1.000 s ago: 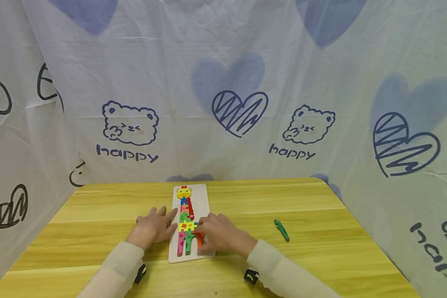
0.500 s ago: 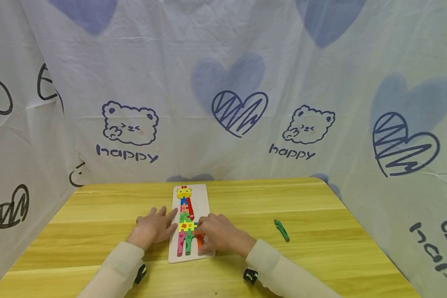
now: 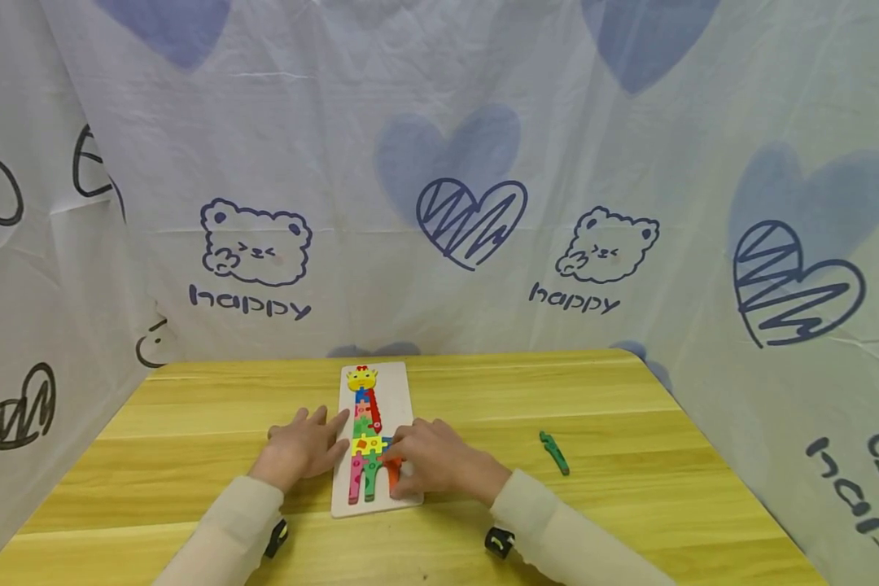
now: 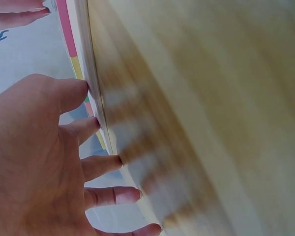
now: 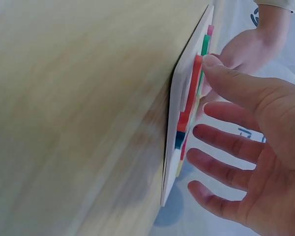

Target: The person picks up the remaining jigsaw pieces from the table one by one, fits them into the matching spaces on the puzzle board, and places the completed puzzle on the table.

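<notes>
A giraffe jigsaw puzzle of several coloured pieces lies on a white board (image 3: 391,382), its yellow head piece (image 3: 362,378) at the far end. My left hand (image 3: 302,449) touches the board's left edge with spread fingers; in the left wrist view its fingertips line that edge. My right hand (image 3: 439,462) pinches an orange leg piece (image 3: 393,476) at the board's right side, partly covering it. The right wrist view shows the thumb on the end of this orange piece and the other fingers beyond it. A loose green piece (image 3: 554,452) lies on the table right of my right hand.
The board rests on a yellow wood-grain table (image 3: 483,399). A white printed curtain (image 3: 366,163) hangs behind the table and along both sides.
My right hand has shifted very slightly, and more of the blue piece beside its index finger shows. The left hand, board and loose green piece stay where they were.
</notes>
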A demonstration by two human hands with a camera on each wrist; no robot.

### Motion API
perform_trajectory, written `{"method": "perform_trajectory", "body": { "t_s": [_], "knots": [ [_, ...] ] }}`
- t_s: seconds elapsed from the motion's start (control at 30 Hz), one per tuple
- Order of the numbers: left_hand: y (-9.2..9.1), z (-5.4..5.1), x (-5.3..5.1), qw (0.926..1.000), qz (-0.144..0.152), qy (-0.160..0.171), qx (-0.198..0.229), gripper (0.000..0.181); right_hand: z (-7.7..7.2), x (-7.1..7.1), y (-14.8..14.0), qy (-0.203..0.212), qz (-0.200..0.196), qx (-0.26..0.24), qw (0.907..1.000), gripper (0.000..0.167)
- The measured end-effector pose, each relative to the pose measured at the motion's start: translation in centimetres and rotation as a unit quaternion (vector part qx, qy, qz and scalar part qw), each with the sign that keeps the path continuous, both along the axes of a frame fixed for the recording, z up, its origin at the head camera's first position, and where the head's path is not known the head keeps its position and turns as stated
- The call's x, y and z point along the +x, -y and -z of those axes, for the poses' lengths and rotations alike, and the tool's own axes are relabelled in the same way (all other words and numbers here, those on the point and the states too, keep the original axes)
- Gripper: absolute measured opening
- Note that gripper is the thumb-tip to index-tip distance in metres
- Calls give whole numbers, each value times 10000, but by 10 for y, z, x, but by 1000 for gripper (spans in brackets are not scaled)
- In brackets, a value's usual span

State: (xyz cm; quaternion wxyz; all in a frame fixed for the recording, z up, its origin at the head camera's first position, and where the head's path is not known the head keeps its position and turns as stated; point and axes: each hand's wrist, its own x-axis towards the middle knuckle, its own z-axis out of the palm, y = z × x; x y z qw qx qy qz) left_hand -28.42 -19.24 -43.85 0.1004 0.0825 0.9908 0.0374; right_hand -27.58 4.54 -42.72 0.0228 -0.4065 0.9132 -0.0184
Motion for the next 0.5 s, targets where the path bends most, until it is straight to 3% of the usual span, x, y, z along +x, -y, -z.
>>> {"method": "perform_trajectory", "body": {
  "t_s": [0.2, 0.5],
  "knots": [
    [0, -1, 1, 10000, 2, -13, -18, 61, -4, -1, -8, -38, 118, -96, 9999, 40],
    [1, -1, 1, 9999, -38, -5, -120, 62, -8, -4, -25, -299, 260, 2, 9992, 41]
  ]
}}
